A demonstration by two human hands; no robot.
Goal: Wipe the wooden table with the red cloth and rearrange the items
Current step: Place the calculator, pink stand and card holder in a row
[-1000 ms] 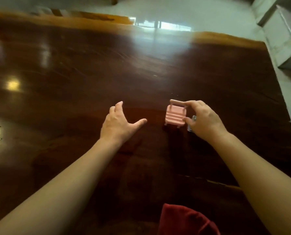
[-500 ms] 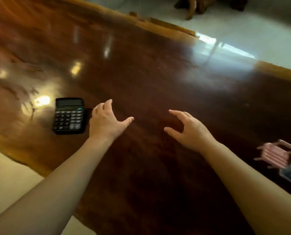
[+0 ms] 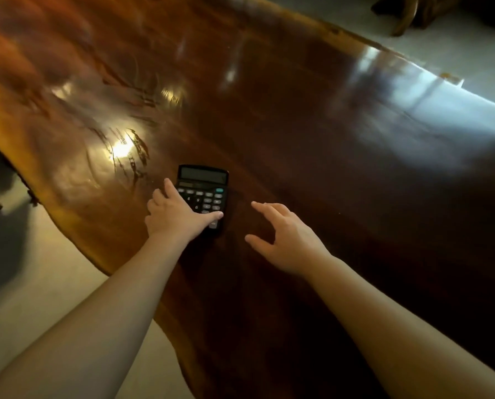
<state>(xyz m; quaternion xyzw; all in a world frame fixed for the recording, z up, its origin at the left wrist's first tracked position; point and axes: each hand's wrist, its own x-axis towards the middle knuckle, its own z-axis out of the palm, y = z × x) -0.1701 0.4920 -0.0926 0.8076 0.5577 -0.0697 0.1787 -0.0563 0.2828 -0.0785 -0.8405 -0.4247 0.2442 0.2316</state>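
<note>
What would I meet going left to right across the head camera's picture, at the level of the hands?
Pale floor → glossy dark wooden table's edge → left hand, resting on the black push-button calculator → open right hand → bare tabletop.

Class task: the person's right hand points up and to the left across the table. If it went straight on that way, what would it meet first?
Most likely the calculator, near its lower right edge. The right hand is open beside it; its height above the table is unclear.
</note>
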